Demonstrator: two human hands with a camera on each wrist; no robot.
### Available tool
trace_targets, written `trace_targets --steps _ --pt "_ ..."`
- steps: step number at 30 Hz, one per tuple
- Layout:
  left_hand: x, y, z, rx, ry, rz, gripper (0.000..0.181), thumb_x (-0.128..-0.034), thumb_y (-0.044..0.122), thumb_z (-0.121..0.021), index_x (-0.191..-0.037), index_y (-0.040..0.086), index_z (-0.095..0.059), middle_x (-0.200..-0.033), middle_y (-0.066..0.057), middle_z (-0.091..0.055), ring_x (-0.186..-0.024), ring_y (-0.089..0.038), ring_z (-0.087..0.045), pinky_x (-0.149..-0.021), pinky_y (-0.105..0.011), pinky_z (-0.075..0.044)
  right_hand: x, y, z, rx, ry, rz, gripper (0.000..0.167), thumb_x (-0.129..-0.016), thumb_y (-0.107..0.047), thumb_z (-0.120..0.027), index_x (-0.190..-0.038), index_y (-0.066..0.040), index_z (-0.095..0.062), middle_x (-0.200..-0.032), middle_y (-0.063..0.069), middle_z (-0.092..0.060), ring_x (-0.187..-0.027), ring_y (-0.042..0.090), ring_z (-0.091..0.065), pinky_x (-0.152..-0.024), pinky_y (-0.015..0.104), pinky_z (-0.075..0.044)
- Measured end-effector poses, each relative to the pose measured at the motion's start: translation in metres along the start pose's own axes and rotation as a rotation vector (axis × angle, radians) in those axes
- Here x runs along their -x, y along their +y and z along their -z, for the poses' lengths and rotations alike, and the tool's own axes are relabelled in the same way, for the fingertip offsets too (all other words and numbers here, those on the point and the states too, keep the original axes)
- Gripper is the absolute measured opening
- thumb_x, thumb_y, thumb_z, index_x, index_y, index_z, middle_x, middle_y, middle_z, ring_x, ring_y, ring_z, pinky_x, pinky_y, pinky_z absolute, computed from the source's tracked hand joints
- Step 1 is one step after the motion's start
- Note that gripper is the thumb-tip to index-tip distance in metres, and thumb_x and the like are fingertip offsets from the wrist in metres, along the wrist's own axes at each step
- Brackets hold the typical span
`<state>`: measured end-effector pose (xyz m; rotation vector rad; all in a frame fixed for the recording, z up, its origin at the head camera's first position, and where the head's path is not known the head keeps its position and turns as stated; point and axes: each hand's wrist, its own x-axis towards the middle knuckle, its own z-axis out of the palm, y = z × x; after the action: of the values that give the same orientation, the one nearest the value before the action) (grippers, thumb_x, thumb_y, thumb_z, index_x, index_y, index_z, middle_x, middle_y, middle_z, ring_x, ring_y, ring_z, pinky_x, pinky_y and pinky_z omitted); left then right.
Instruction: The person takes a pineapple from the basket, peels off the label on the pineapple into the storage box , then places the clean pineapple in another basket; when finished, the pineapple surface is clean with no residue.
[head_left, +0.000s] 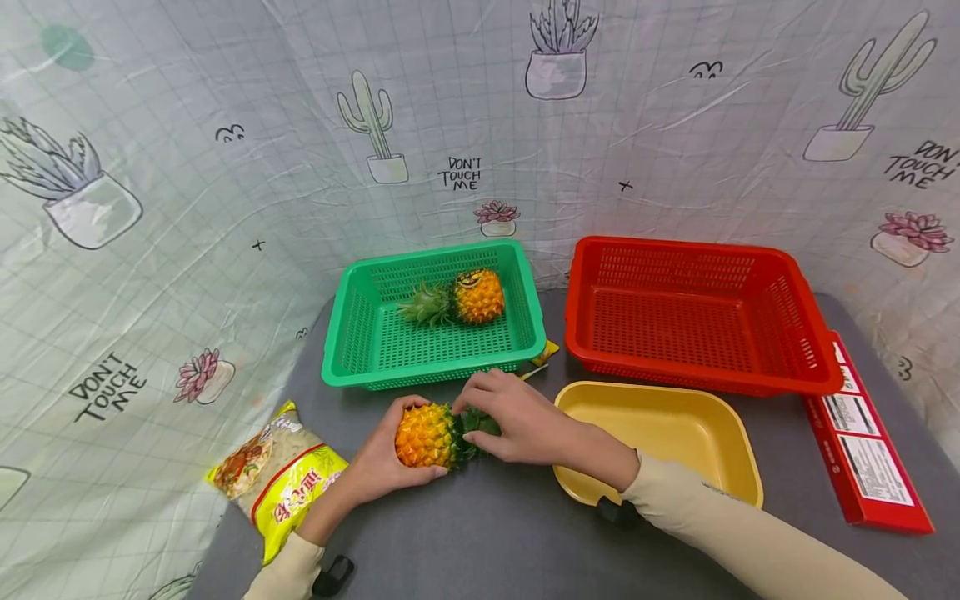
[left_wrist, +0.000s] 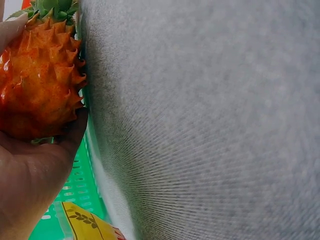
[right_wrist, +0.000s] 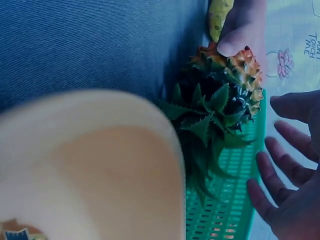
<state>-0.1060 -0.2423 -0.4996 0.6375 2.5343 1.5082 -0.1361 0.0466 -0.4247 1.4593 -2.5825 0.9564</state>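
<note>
My left hand (head_left: pixel 385 458) grips a small orange pineapple (head_left: pixel 423 436) around its body, thumb on the near side and fingers on the far side. The fruit lies sideways above the grey table, its green leafy crown (head_left: pixel 476 431) pointing right. In the left wrist view the spiky orange skin (left_wrist: pixel 42 75) sits between thumb and fingers. Over the crown is my right hand (head_left: pixel 517 417). The right wrist view shows its fingers (right_wrist: pixel 270 172) spread and apart from the leaves (right_wrist: pixel 210 117), holding nothing. A second pineapple (head_left: pixel 478 296) lies in the green basket (head_left: pixel 337 333).
A red basket (head_left: pixel 705 379) stands at the back right, with a yellow bin (head_left: pixel 720 417) before it, under my right forearm. A red box (head_left: pixel 873 467) lies at the right edge. To the left is a yellow food bag (head_left: pixel 288 475). Another yellow packet (head_left: pixel 547 352) peeks out beside the green basket.
</note>
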Motion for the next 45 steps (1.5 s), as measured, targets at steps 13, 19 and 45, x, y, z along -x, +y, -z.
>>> trace_targets --steps 13,19,45 --pt "0.000 -0.002 0.000 -0.018 0.005 -0.012 0.097 -0.0771 0.029 -0.098 -0.152 0.007 -0.040 -0.136 0.000 -0.053 -0.111 -0.021 -0.061 -0.095 -0.040 -0.052 -0.014 -0.005 -0.014 0.102 -0.161 -0.122 0.096 -0.090 -0.047 -0.084 -0.165 -0.011 -0.035 -0.154 0.008 -0.047 -0.132 0.024 -0.050 -0.108 0.045 -0.045" --pt "-0.001 -0.002 -0.001 -0.036 0.008 -0.002 0.097 -0.0756 0.032 -0.098 -0.152 0.017 -0.041 -0.136 0.001 -0.053 -0.112 -0.021 -0.060 -0.095 -0.040 -0.051 -0.020 -0.003 -0.024 0.090 -0.205 -0.154 0.101 -0.089 -0.050 -0.085 -0.165 -0.008 -0.033 -0.156 0.009 -0.044 -0.135 0.026 -0.050 -0.107 0.046 -0.046" --pt "0.009 0.027 0.024 -0.144 -0.010 0.037 0.102 -0.0801 0.038 -0.096 -0.159 0.020 -0.035 -0.155 -0.009 -0.042 -0.135 -0.030 -0.051 -0.107 -0.057 -0.044 -0.030 -0.003 -0.046 0.354 -0.281 -0.210 0.100 -0.082 -0.068 -0.082 -0.156 -0.010 -0.047 -0.141 0.007 -0.058 -0.122 0.024 -0.057 -0.096 0.043 -0.050"
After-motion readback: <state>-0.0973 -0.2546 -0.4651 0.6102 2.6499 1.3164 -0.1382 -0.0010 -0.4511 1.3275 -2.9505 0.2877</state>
